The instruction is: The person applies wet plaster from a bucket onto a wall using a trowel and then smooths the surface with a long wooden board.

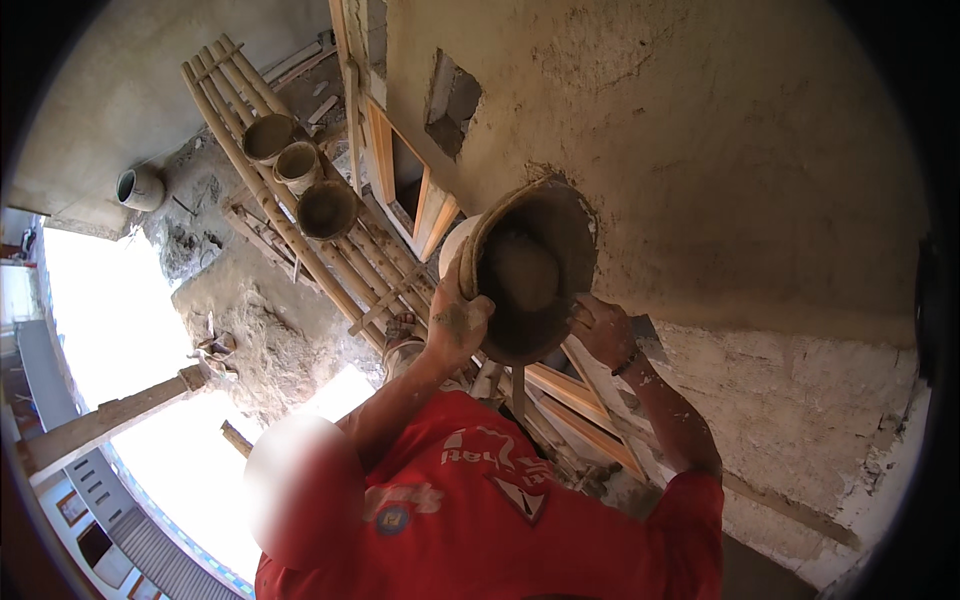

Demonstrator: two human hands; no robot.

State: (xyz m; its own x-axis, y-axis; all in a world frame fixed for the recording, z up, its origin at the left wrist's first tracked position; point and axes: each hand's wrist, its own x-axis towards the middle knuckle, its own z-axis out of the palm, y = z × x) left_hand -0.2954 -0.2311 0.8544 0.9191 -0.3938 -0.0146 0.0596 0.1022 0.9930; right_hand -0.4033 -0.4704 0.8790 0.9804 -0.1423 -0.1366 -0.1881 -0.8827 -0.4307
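Observation:
Tilted toward me in front of the plastered wall [734, 180] is a bucket [520, 290] caked with grey mortar, with grey material in its bottom. My left hand [458, 315] is closed on its left rim. My right hand [602, 328] is at its lower right rim, fingers closed on it. A flat grey shape [648, 338] shows just behind my right wrist; I cannot tell what it is.
A bamboo scaffold platform [240, 155] runs up to the left, bearing several mortar buckets [326, 210]. A grey container [140, 188] stands beyond it. Wooden frames [440, 220] lie along the wall below a ragged hole [452, 105]. A bright drop edge is at left.

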